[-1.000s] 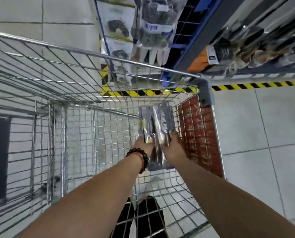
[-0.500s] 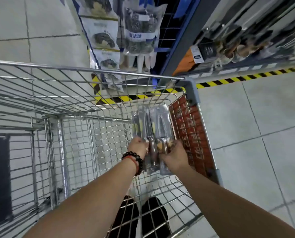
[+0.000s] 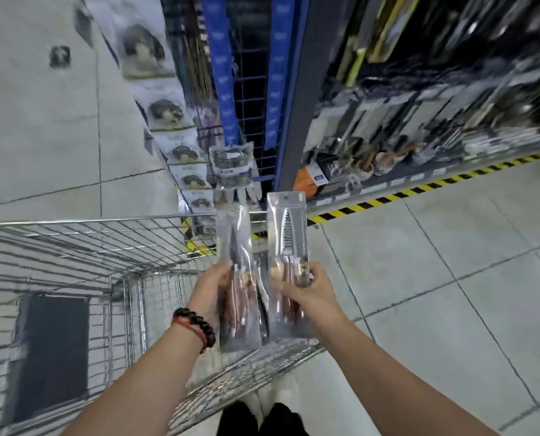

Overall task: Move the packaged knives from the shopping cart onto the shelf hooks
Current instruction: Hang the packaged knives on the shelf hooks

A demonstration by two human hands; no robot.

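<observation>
Head view: left hand (image 3: 210, 286) & right hand (image 3: 306, 289) each grip upright knife packs (image 3: 289, 247), blades pointing up toward shelf (image 3: 388, 127).

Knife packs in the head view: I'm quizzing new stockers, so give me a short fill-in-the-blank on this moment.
1. Each hand grips a clear knife ____.
2. The beaded bracelet is on the ____ wrist.
3. The right hand holds its pack by the ____ end.

Missing: pack; left; handle

Head camera looks steeply down, close over the cart (image 3: 73, 247).
</observation>
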